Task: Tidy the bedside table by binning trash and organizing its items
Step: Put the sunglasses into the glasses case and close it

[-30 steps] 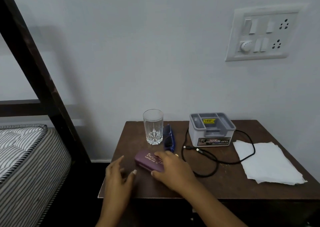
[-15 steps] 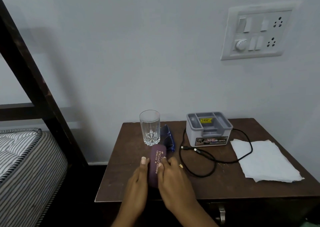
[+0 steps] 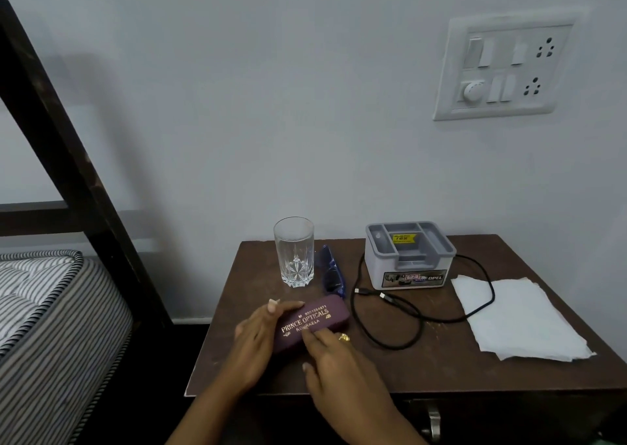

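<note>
the spectacle case (image 3: 315, 324) is a maroon, rounded oblong with gold lettering, "prince opticals", facing up. it lies on the bench (image 3: 441, 360) near the front left, just in front of the drinking glass (image 3: 294, 251) and the blue spectacles (image 3: 330, 273). the left hand (image 3: 254, 346) curls round its left end, fingertips over the far edge. the right hand (image 3: 339, 370) lays relaxed fingers on its near edge, thumb apart. its long axis runs near-left to far-right, the free end towards the black cable (image 3: 386, 326).
</note>
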